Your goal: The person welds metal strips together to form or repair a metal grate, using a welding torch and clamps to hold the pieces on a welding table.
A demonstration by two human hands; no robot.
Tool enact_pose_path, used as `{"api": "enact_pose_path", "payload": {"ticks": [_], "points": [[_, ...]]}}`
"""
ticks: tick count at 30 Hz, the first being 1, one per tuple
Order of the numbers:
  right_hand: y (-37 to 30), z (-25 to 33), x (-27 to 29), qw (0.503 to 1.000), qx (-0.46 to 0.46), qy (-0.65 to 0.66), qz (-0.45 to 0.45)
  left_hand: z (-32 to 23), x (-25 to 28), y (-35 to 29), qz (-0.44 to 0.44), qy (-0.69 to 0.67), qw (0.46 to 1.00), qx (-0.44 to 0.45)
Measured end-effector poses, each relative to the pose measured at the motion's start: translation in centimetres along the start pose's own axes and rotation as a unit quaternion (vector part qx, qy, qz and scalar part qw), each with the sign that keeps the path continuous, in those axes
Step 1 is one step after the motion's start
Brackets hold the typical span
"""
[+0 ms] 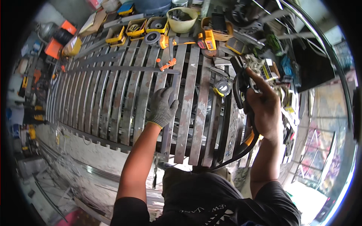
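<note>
My left hand (163, 107), in a grey knitted glove, is closed around a narrow metal bar (168, 132) on the slatted steel bench, thumb on one side and fingers on the other. Beyond my fingertips, the bar meets a long crosswise metal strip (124, 68). Near that corner sits a clamp-like tool with orange parts (167, 64). My bare right hand (264, 103) is raised over the bench's right side, wrapped round a black object with a curved, loop-like edge (236, 88). Its exact kind is unclear. A black cable (241, 153) curves below that hand.
On the bench (137, 88), a tape measure (221, 88) lies left of my right hand. Farther back are a yellow angle grinder (163, 40), another yellow power tool (207, 40), yellow bins (135, 28) and a cream bowl (182, 20). Clutter crowds the right edge.
</note>
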State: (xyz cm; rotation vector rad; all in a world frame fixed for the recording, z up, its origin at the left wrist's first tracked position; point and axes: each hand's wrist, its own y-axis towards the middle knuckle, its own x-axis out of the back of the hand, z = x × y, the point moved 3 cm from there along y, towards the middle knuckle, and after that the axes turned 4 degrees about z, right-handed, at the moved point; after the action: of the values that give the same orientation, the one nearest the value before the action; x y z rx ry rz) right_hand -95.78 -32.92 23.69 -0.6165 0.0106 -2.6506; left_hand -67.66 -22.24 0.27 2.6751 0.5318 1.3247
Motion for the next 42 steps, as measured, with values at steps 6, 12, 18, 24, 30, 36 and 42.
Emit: {"api": "enact_pose_path", "payload": {"ticks": [6, 12, 18, 24, 30, 36, 42], "points": [[6.7, -4.6, -5.8, 0.995, 0.0, 0.074, 0.065, 0.7, -3.4, 3.2, -0.029, 0.126, 0.991, 0.038], [10.4, -10.7, -10.2, 0.993, 0.016, 0.004, 0.113, 2.4, -4.5, 3.5, -0.086, 0.076, 0.992, 0.058], [10.1, -15.8, -14.3, 0.994, -0.029, 0.019, 0.105, 2.7, -4.1, 3.5, -0.061, 0.041, 0.995, 0.074], [8.4, -18.7, -16.9, 0.994, 0.068, -0.022, 0.08, 3.3, -4.2, 3.3, -0.069, 0.042, 0.994, 0.068], [6.0, -20.3, -16.8, 0.981, 0.172, -0.052, 0.077, 2.9, -4.2, 3.4, -0.058, 0.046, 0.995, 0.073], [5.3, -20.4, -16.8, 0.973, 0.208, -0.052, 0.089, 3.0, -4.5, 3.4, -0.064, 0.083, 0.994, 0.039], [5.7, -19.9, -16.6, 0.975, 0.181, -0.073, 0.106, 3.1, -4.8, 3.3, -0.036, 0.081, 0.994, 0.068]]}}
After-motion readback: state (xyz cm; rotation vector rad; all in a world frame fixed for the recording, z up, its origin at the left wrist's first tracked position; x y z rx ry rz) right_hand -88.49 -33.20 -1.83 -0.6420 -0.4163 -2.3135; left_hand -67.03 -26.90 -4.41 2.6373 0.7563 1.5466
